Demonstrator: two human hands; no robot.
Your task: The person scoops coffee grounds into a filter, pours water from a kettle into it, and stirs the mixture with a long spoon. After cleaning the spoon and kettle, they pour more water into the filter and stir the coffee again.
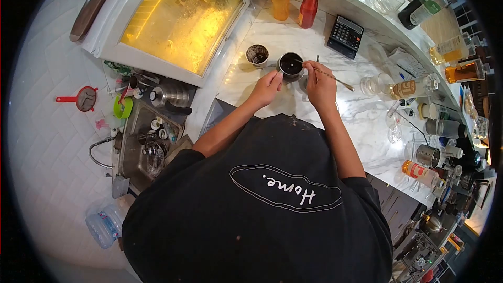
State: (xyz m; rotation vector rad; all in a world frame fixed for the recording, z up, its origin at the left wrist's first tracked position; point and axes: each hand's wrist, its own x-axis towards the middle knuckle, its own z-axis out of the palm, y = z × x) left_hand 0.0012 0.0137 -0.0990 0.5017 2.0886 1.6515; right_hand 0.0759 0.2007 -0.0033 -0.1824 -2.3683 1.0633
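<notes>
Black T-shirt [277, 230] cloth, printed "Home.", fills my view nearest me. Beyond it, my left fingers [274, 78] are closed at the near side of a metal cup [291, 65] of dark liquid on the marbled tabletop [241, 85]. My right fingers [312, 69] pinch a long twisted-handled spoon [340, 81], slanting across the cup's rim. Just left sits a stained paper cup [257, 56]; the calculator [345, 36] lies farther right, near a red bottle [309, 4].

A white, grey-veined counter [320, 47] curves through the upper centre and right of the frame, carrying a smeared cup [257, 55] at upper centre, orange bottle [280, 2] and red bottle [309, 3] near the top, and black calculator [345, 36] to their right
</notes>
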